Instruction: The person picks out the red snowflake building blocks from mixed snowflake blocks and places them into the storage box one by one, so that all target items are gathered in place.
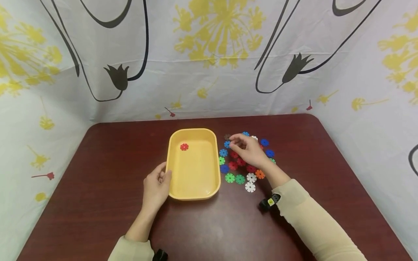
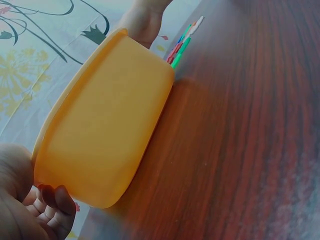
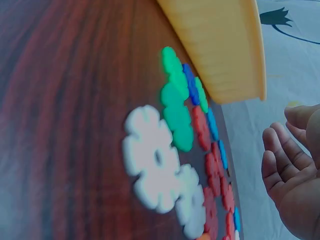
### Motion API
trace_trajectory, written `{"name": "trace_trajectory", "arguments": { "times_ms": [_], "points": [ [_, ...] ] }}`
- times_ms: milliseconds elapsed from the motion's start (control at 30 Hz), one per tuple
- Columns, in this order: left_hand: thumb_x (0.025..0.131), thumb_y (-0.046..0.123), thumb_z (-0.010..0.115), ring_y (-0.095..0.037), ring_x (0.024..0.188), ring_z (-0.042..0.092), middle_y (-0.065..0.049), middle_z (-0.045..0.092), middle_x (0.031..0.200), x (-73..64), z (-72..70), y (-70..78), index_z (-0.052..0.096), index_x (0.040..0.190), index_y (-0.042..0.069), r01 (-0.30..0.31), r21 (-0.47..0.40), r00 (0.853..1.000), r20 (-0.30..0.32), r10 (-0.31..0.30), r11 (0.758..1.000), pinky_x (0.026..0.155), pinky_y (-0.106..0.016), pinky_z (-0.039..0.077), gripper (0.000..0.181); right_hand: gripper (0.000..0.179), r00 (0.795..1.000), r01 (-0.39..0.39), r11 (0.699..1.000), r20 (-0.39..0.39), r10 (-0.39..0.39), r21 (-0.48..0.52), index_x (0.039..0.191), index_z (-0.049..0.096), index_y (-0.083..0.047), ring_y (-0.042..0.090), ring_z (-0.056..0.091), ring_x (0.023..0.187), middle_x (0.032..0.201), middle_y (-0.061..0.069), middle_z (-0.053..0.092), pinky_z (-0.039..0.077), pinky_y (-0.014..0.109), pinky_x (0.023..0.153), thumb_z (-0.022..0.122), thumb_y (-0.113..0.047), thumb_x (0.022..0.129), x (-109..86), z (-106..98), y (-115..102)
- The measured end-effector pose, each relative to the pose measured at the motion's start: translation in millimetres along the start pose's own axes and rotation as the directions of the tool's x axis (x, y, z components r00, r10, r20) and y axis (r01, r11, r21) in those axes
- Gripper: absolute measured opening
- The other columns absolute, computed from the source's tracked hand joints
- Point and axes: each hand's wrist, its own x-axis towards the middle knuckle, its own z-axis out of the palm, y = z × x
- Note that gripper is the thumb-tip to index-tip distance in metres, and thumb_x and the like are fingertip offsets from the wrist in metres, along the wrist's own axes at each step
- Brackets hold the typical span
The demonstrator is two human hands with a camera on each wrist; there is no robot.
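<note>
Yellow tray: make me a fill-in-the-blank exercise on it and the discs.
The disc inside the yellow tray is coloured ____.
In the head view, the scattered discs lie to the tray's ____ side.
The hand at the tray's rim is the person's ____ hand.

Missing words: red; right; left.

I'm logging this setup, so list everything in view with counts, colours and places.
Table: one, dark red-brown, lower view
Patterned cloth: count unclear, white with yellow, grey and red motifs, behind the table
Tray: one, yellow, on the table
Inner disc: one, red, in the tray's far half
Loose discs: about twenty visible, blue, red, green, white, orange, brown, right of the tray
Sleeves: two, beige, on the forearms
Wrist devices: two, black, beside the sleeves
Left hand: one, bare, gripping the tray's left edge
Right hand: one, bare, above the loose discs
</note>
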Motion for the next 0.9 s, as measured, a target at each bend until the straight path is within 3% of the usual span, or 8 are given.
{"name": "trace_trajectory", "arguments": {
  "times_ms": [267, 467, 633, 900],
  "points": [
    [0.098, 0.010, 0.063, -0.014, 0.058, 0.045, -0.004, 0.051, 0.068, 0.7, -0.3, 1.1, 0.066, 0.129, -0.002, -0.006, -0.001, 1.000, -0.004, 0.006, 1.000, 0.054, -0.022, 0.039, 0.034, 0.029, 1.000, 0.013, 0.997, -0.005, -0.014, -0.075, 0.124, 0.065, -0.002, 0.021, 0.065, 0.091, 0.102, 0.005, 0.069, 0.056, 0.039, 0.077, 0.065, -0.020, 0.101, -6.6, -4, 11],
    [0.098, 0.010, 0.063, -0.014, 0.058, 0.045, -0.004, 0.051, 0.069, 1.1, -0.1, -0.6, 0.065, 0.130, -0.001, -0.006, 0.005, 1.000, 0.002, 0.006, 1.000, 0.054, -0.022, 0.039, 0.034, 0.029, 1.000, 0.007, 0.992, 0.000, -0.007, -0.129, 0.122, 0.066, -0.003, 0.020, 0.065, 0.087, 0.100, 0.005, 0.070, 0.056, 0.037, 0.070, 0.069, -0.019, 0.098, -11.6, -6, 16],
    [0.098, 0.011, 0.063, -0.015, 0.059, 0.045, -0.005, 0.051, 0.070, 2.2, -0.8, -0.9, 0.066, 0.130, 0.000, -0.005, 0.008, 1.000, -0.002, 0.005, 1.000, 0.055, -0.022, 0.039, 0.034, 0.030, 0.999, 0.050, 0.980, 0.005, -0.050, -0.192, 0.120, 0.067, -0.003, 0.019, 0.065, 0.084, 0.102, 0.006, 0.070, 0.056, 0.034, 0.068, 0.073, -0.018, 0.095, -12.7, -8, 22],
    [0.099, 0.011, 0.063, -0.014, 0.060, 0.045, -0.005, 0.051, 0.071, 1.3, -0.7, -2.2, 0.065, 0.131, 0.000, 0.014, 0.004, 1.000, 0.009, -0.014, 1.000, 0.054, -0.022, 0.038, 0.034, 0.032, 0.995, 0.087, 0.955, 0.073, -0.069, -0.284, 0.119, 0.068, -0.002, 0.016, 0.061, 0.080, 0.106, 0.008, 0.069, 0.054, 0.034, 0.069, 0.076, -0.018, 0.092, -18.4, -13, 29]
  ]
}}
